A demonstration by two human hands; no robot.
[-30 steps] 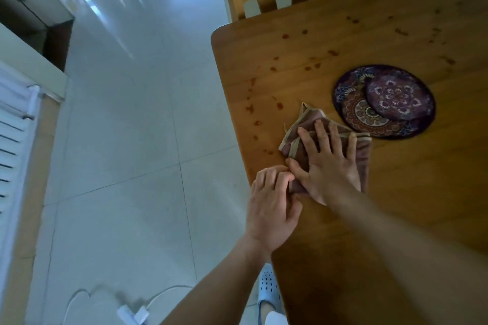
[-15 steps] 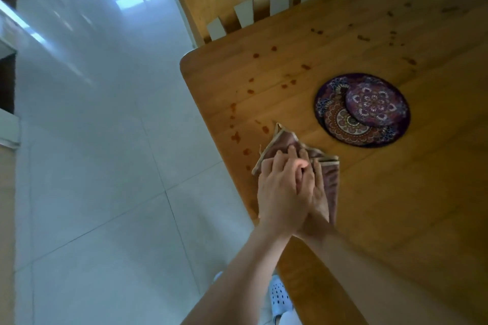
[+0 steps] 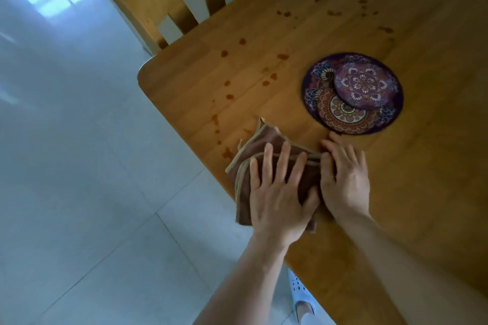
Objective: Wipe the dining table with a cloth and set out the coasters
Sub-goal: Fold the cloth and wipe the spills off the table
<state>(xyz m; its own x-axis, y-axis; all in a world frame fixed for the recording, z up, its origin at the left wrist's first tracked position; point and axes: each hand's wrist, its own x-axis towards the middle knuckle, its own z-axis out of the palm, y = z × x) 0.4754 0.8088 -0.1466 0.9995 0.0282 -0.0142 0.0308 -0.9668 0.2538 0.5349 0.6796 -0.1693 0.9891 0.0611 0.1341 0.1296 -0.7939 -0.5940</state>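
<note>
Swapped hands on the cloth within the last second: pressed it first under the right hand, then stacked both hands on it, then laid the left hand [image 3: 277, 192] flat on top, fingers spread and straight, pinning rather than gripping. Parked the right hand [image 3: 346, 179] just beside it, touching the cloth's right edge, fingers loosely straight on the desk [image 3: 412, 192], holding nothing visible. Probably meant a left-handed wipe, with the right hand freed for the coasters.

Kept the cloth [image 3: 261, 140] at the desk's near-left edge, partly overhanging: folded in layers, brown with pale piping, one corner peaked up. Left reddish-brown spots [image 3: 229, 96] unwiped just beyond. Left the coasters [image 3: 352, 92] piled further on, two small rounds on a larger purple one, not yet set out.
</note>
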